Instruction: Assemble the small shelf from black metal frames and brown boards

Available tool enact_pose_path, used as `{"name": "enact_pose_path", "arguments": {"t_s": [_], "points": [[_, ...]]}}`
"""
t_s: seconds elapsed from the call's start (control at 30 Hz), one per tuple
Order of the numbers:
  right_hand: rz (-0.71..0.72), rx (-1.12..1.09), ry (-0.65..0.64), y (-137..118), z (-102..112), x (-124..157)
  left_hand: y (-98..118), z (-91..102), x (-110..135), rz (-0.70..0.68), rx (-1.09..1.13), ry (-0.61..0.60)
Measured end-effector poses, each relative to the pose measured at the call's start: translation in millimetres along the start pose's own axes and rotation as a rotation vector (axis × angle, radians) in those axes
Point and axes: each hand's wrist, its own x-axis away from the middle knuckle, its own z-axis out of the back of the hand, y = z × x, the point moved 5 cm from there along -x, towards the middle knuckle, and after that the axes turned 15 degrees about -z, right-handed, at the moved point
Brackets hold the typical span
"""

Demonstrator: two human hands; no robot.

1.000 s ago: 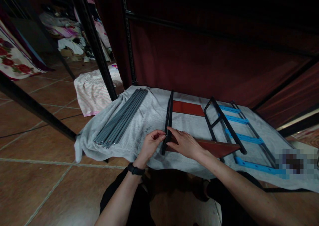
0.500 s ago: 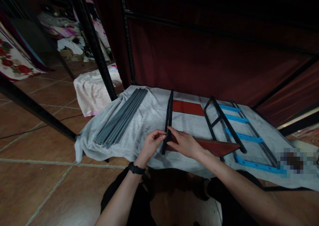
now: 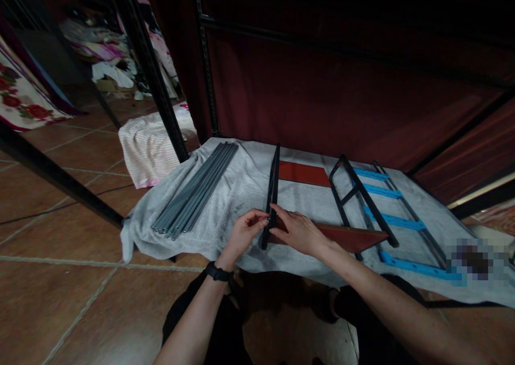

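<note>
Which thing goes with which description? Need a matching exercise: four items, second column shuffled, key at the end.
Column 1
1. Rods
2. Slats
3. Wristband
4. Right hand

Column 2
A. Black, worn next to the left hand
B. At the black frame, over the near red board
C. Grey, bundled on the left part of the cloth
D. Blue, on the right part of the cloth

Pairs: 1-C, 2-D, 3-A, 4-B
</note>
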Motion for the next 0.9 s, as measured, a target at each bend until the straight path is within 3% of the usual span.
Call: {"name": "enact_pose_path", "arguments": {"t_s": [0.27,0.5,0.67,0.9], "points": [[-0.008,-0.003,0.001,1.7,-0.7,-0.8,-2.7,1.4,-1.7,-0.010,-0.107,0.026],[-0.021,0.004,-0.002,0.8,0.6,0.1,-4.5,0.1,0.2,0.012,-0.005,-0.034],[-0.032,-0.004,-0.012,1.2,0.5,-0.1,-2.4,0.7,-2.7,-0.014,-0.098,0.015],[-0.009,-0.017,0.005,1.7,0.1,-0.8,2.9,-2.0,-3.5,-0.017,-0.092,-0.021]]}}
